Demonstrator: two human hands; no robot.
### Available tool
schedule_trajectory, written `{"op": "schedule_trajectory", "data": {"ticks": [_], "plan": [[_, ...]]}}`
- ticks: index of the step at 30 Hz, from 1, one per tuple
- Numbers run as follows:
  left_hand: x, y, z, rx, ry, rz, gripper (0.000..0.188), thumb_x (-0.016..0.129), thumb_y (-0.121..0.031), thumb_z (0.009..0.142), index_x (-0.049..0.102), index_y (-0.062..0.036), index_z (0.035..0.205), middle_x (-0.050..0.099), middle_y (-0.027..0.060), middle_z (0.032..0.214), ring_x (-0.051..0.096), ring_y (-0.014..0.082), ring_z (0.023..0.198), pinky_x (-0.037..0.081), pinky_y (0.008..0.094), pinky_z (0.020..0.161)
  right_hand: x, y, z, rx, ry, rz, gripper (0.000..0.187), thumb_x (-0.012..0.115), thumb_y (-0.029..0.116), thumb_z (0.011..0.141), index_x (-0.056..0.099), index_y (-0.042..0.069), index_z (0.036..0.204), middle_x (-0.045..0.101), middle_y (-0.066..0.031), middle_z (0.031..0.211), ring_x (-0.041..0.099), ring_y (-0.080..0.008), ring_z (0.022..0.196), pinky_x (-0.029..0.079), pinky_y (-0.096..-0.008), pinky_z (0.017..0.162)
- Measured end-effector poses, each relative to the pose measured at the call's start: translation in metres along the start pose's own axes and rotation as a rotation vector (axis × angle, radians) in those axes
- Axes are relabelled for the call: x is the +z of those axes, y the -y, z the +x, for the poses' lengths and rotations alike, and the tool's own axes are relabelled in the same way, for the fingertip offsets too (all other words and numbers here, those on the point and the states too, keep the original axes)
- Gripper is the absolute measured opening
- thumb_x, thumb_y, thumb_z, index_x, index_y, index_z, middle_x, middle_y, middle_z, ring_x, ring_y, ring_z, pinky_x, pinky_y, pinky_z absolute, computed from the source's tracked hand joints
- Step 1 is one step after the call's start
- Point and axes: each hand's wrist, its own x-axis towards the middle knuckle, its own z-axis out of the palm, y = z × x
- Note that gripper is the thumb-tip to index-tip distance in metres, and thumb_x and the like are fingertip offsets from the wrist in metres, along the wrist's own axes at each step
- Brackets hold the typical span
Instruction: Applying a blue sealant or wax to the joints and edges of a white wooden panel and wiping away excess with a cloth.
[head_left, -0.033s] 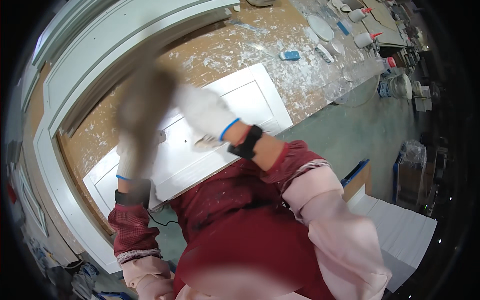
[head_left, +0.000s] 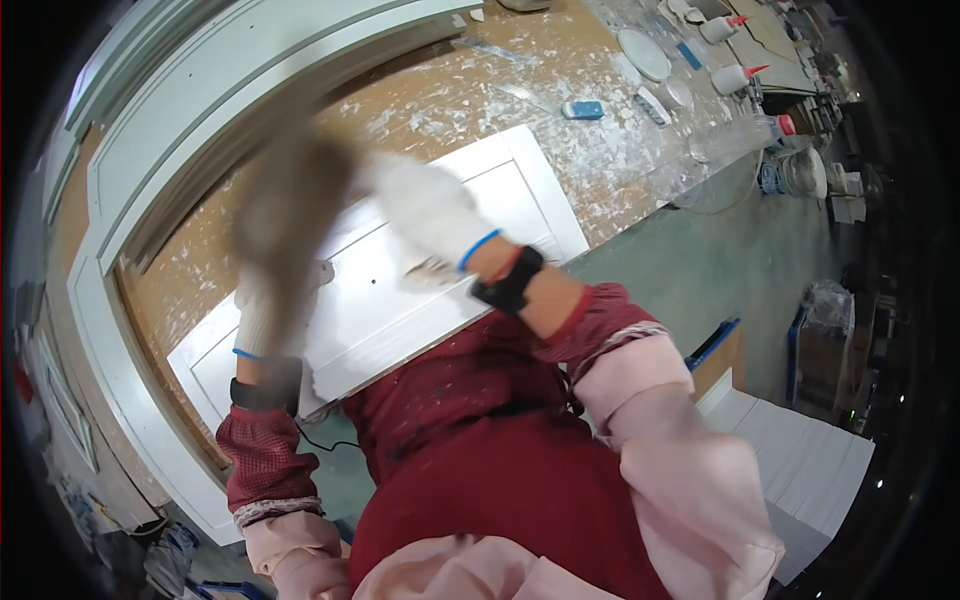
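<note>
A white panel (head_left: 400,318) with a grooved frame and a small dark hole lies on the worktable in front of me. My left hand (head_left: 254,322), in a white knit glove with a blue cuff edge, is at the panel's left part; its fingers are mostly hidden. A blurred brown shape (head_left: 292,205) covers that area, and I cannot make out what it is. Over the panel's middle is my right hand (head_left: 425,212), gloved the same way and smeared by motion. Something pale and beige shows under its palm. Whether either hand holds anything is hidden.
The worktable (head_left: 400,105) is spotted with white paint. Long pale frames (head_left: 205,105) stand along its far left. A blue block (head_left: 582,110), white bottles with red tips (head_left: 733,78) and a clear plastic bottle (head_left: 735,140) are at the right. White boards (head_left: 800,455) are stacked lower right.
My right hand and forearm have shifted slightly to the right over the panel. My left hand, the panel and the brown shape look almost unmoved.
</note>
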Motion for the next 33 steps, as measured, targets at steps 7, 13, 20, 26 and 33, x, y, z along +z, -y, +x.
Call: {"op": "schedule_trajectory", "data": {"ticks": [7, 13, 20, 26, 33], "plan": [[-0.006, -0.009, -0.002, -0.028, 0.027, 0.123, 0.058, 0.076, -0.027, 0.069, 0.063, -0.0078, 0.122, 0.059, 0.0152, 0.121, 0.057, 0.0322, 0.114, 0.046, 0.0395, 0.099, -0.094, -0.122, -0.042, 0.668, -0.062, -0.195, 0.033, 0.051, 0.019, 0.091, 0.064, 0.011, 0.12, 0.065, -0.0228, 0.118, 0.062, -0.0418, 0.107, 0.051, -0.0482, 0.091], [-0.001, 0.005, 0.002, 0.117, -0.041, 0.07, 0.06, 0.076, -0.027, 0.068, 0.063, -0.009, 0.124, 0.059, 0.0148, 0.122, 0.057, 0.0327, 0.115, 0.045, 0.04, 0.1, -0.129, -0.126, -0.114, 0.594, -0.252, -0.224, 0.037, 0.059, 0.036, 0.093, 0.061, 0.006, 0.113, 0.066, -0.0262, 0.105, 0.061, -0.0463, 0.1, 0.049, -0.0506, 0.082], [-0.006, -0.006, 0.004, -0.027, 0.145, 0.164, 0.062, 0.074, -0.029, 0.072, 0.059, -0.012, 0.13, 0.058, 0.0172, 0.119, 0.056, 0.0359, 0.113, 0.046, 0.0432, 0.097, -0.132, -0.092, -0.198, 0.69, -0.271, -0.045, 0.032, 0.058, 0.034, 0.096, 0.062, 0.006, 0.113, 0.067, -0.0211, 0.103, 0.064, -0.0409, 0.097, 0.051, -0.0449, 0.082], [0.035, -0.049, 0.03, 0.261, -0.052, 0.235, 0.061, 0.072, -0.03, 0.075, 0.058, -0.0146, 0.133, 0.057, 0.0206, 0.12, 0.055, 0.0393, 0.111, 0.046, 0.0468, 0.095, -0.067, -0.036, -0.182, 0.179, -0.164, -0.11, 0.03, 0.058, 0.01, 0.082, 0.066, 0.018, 0.109, 0.068, -0.0063, 0.099, 0.066, -0.0288, 0.087, 0.054, -0.038, 0.074], [0.057, -0.075, 0.039, 0.152, 0.071, 0.115, 0.06, 0.071, -0.031, 0.077, 0.058, -0.0122, 0.132, 0.057, 0.0197, 0.122, 0.053, 0.0381, 0.115, 0.045, 0.0461, 0.098, -0.05, -0.003, -0.144, 0.108, 0.073, 0.053, 0.031, 0.063, 0.01, 0.073, 0.06, 0.012, 0.104, 0.062, -0.0091, 0.1, 0.065, -0.0301, 0.092, 0.055, -0.0386, 0.076]]}}
